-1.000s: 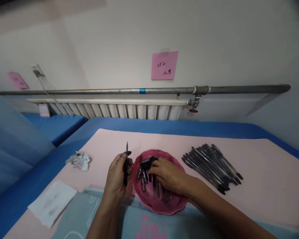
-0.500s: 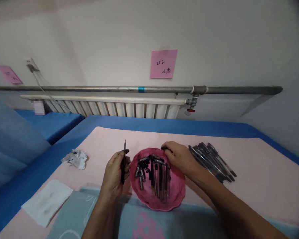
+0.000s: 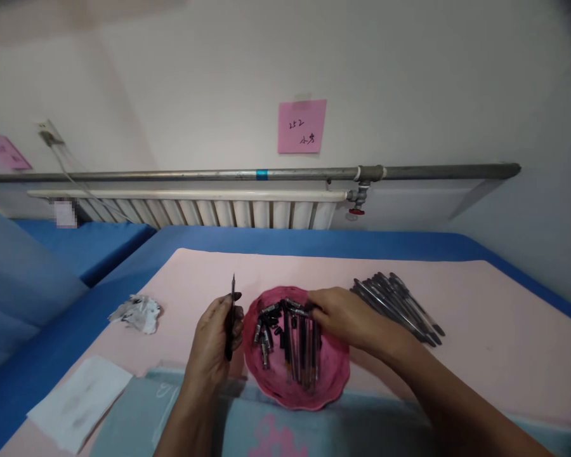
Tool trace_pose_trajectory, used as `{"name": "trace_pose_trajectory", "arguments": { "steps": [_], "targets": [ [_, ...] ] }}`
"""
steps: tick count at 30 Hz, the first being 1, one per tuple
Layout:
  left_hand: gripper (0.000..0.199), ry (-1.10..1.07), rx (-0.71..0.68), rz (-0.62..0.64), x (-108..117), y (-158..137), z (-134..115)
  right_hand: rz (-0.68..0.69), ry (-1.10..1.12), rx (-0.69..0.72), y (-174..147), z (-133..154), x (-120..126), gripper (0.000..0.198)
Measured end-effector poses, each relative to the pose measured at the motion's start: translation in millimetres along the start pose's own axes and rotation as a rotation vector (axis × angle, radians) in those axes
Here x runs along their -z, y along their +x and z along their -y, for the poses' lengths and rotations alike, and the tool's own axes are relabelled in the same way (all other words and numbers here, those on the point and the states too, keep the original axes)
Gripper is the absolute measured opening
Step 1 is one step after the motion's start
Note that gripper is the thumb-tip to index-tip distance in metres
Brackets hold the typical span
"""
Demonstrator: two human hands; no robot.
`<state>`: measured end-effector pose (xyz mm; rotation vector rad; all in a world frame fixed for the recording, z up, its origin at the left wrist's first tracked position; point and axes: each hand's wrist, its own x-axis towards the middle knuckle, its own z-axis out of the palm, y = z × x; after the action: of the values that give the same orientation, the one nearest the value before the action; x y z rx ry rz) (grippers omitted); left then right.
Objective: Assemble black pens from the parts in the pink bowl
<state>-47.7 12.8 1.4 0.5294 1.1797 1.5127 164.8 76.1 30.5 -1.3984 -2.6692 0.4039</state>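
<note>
My left hand is closed round a dark pen, held nearly upright with its bare pointed tip up. Just right of it stands a pink basket with a wavy rim. Inside lie several clear pen barrels, side by side, and short black and silvery pen parts on the left. My right hand reaches over the basket's far right rim, fingers bent down at the upper ends of the parts. Its fingertips are partly hidden, and I cannot make out what they pinch.
A pile of assembled pens lies right of the basket on the pink sheet. To the left are a crumpled, stained tissue and a flat white tissue. A teal cloth lies in front; a radiator stands behind.
My right hand has come from the basket's far rim down and inward to the parts. My left hand still holds the pen upright. The whole view has shifted slightly.
</note>
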Motion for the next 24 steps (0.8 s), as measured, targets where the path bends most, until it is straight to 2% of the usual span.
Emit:
{"name": "trace_pose_trajectory", "arguments": {
  "steps": [3,7,14,20,24],
  "targets": [
    [0.03,0.003,-0.005,0.016,1,1,1,-0.014,-0.031,0.041,0,8,-13,0.022],
    [0.03,0.004,0.013,0.044,1,3,3,-0.009,-0.088,0.02,1,15,-27,0.024],
    [0.027,-0.003,-0.004,0.063,-1,1,3,-0.007,-0.082,0.04,5,11,-38,0.023],
    [0.031,-0.007,0.0,0.057,-1,1,1,-0.032,0.009,0.06,7,5,-31,0.021],
    [0.032,0.012,0.0,0.036,-1,1,1,-0.105,0.003,-0.011,8,-1,-17,0.023]
  ]
}}
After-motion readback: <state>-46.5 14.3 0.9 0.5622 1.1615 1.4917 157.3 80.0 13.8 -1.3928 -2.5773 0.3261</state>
